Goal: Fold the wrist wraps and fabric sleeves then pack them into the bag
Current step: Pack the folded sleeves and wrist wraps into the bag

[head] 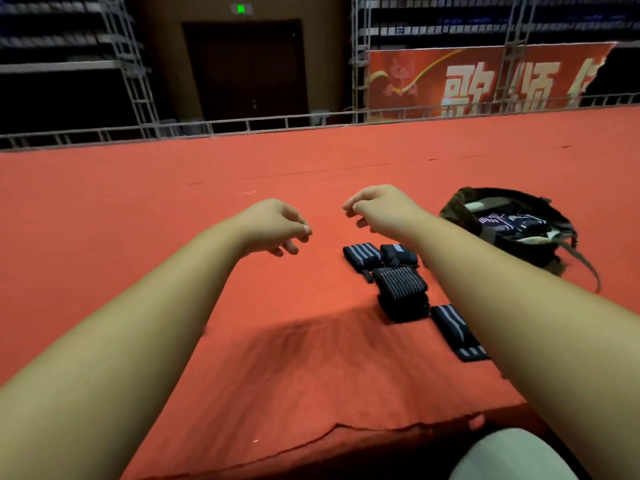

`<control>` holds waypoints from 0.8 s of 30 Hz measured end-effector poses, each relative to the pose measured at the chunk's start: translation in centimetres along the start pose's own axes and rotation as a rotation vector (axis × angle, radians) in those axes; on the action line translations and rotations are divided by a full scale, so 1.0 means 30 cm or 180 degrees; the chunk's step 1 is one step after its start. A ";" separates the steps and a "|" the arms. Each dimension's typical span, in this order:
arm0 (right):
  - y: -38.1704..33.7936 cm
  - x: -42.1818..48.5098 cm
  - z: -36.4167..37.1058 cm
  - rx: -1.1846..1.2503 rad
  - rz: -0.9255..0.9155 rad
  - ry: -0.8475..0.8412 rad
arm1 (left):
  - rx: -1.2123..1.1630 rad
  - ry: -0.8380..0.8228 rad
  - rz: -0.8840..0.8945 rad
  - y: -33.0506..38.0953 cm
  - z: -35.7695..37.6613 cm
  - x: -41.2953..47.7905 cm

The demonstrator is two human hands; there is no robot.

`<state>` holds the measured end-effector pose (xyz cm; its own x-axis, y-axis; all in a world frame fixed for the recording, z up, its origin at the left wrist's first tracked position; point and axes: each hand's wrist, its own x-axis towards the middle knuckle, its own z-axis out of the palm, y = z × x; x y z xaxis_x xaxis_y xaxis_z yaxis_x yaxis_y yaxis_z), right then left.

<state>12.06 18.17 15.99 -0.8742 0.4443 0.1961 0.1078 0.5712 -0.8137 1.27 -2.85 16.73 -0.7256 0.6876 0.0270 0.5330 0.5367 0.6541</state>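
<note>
1. I am in a dim hall. A dark door (246,69) stands straight ahead with a green exit sign (241,9) above it, metal trusses (135,81) rise on either side, and a red banner (478,81) with large white characters hangs at the right.
2. A low metal railing (242,125) runs along the far edge of the broad red cloth-covered surface (173,202) in front of me. Its near edge is at the bottom of the view, beside my knee (509,455) in light trousers.
3. My left grip (273,225) hangs above the red cloth, fingers loosely curled and pointing down, with nothing in it.
4. My right grip (377,206) is raised a little farther out, also loosely curled and holding nothing. The two are near each other but apart.
5. The wrist wraps, black with grey stripes, lie folded on the cloth under and beside my right forearm. A striped wrap (362,255) and a second wrap (398,253) lie side by side.
6. Just nearer to me sits a thicker stacked bundle (401,289), touching those two.
7. A long wrap (455,332) lies flat beside the bundle, its near end partly hidden by my right forearm.
8. The camouflage bag (460,202) sits open on the cloth to the right of the wraps, and its strap (585,268) trails toward me.
9. Inside it I see dark packed fabric (509,223) with pale print; I cannot tell which pieces these are.
</note>
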 end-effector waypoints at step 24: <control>-0.205 -0.047 1.060 0.0248 -0.0195 -0.1196 | -0.0376 0.1919 -0.1968 -0.942 -0.163 -0.433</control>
<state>-2.41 -7.90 3.31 -0.9920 0.1190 0.0433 0.0263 0.5282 -0.8487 -6.49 -29.34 1.58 -0.9944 -0.1042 0.0148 -0.0570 0.6510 0.7569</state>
